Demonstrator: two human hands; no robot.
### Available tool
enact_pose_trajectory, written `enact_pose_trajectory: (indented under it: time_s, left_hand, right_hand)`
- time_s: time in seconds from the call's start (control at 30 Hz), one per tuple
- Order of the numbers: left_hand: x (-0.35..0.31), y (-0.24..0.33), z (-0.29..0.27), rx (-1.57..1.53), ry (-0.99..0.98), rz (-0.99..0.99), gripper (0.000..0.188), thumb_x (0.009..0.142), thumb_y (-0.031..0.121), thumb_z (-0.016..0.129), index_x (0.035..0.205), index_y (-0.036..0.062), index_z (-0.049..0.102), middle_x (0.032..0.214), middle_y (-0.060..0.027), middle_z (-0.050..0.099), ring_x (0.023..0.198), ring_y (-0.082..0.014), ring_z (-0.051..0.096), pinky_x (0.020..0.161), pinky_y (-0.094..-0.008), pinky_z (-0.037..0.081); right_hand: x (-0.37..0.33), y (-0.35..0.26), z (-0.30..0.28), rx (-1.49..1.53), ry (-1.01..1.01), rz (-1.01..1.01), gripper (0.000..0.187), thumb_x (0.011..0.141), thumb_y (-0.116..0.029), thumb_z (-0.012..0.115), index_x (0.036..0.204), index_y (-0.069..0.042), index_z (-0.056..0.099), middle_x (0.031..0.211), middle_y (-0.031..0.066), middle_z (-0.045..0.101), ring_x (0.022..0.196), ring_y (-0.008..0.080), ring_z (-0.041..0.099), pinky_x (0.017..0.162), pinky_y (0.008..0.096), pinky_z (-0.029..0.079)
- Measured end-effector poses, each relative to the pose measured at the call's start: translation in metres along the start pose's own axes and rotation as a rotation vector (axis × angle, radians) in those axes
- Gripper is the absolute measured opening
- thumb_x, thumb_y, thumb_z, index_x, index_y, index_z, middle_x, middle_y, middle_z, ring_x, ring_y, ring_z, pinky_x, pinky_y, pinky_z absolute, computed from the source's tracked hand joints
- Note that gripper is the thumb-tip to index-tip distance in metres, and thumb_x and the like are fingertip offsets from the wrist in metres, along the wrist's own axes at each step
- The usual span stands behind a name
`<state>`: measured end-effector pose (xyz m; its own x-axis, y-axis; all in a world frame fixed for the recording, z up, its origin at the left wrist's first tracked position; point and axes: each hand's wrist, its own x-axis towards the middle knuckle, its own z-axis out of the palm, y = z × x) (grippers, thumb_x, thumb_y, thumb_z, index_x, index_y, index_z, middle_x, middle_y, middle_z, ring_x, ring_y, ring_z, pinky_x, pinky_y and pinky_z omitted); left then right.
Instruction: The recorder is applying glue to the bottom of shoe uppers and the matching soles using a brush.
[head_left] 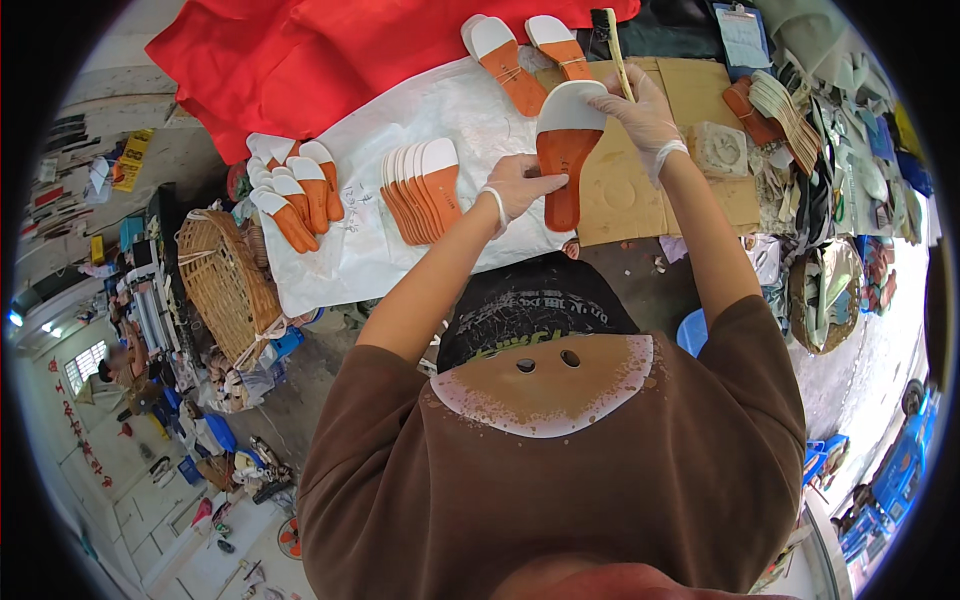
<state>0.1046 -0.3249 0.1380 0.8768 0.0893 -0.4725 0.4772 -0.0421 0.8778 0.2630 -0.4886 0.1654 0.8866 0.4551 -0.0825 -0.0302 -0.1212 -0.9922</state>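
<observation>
Sole [566, 165] and brush [619, 68] in hand

My left hand [518, 188] has its grip on the sole's brown part, thumb across the face; my right hand [640, 108] pinches the white end and also holds the brush, bristles upward. The sole is between my 2 hands, by the cardboard's [690, 85] left edge. I judge the step as positioning 1 sole; the next move likely calls for a steady left grip while the right frees the brush. Leftward, a fanned row of soles [420, 190] lies on the white sheet [340, 275]; beyond is red cloth [300, 65].

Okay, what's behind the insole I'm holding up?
Brown cardboard shows past its right edge and white sheeting past its left; what lies directly behind the insole is covered.
</observation>
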Motion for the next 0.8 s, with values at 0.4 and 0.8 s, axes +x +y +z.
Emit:
enact_pose_trajectory:
  time_s: [0.4,0.8]
  left_hand:
    - [-0.006,0.002,-0.005,-0.313,-0.091,-0.113,0.028,0.078,0.013,0.075,0.1,-0.0031,0.066,0.088,-0.0073,0.069,0.077,-0.0129,0.064,0.073,-0.0262,0.051]
    - [-0.02,0.018,-0.022,-0.422,-0.127,-0.177,0.026,0.08,0.01,0.071,0.101,-0.0051,0.065,0.087,-0.0093,0.069,0.074,-0.015,0.066,0.071,-0.0276,0.054]
  right_hand:
    - [-0.042,-0.001,-0.015,-0.804,-0.11,-0.493,0.028,0.088,-0.036,0.065,0.091,-0.009,0.059,0.08,0.0109,0.059,0.076,0.0319,0.061,0.063,0.0405,0.048]
    - [-0.027,0.026,-0.034,-0.984,-0.057,-0.392,0.03,0.09,-0.039,0.061,0.091,-0.01,0.053,0.082,0.0136,0.06,0.075,0.0375,0.062,0.06,0.0474,0.048]
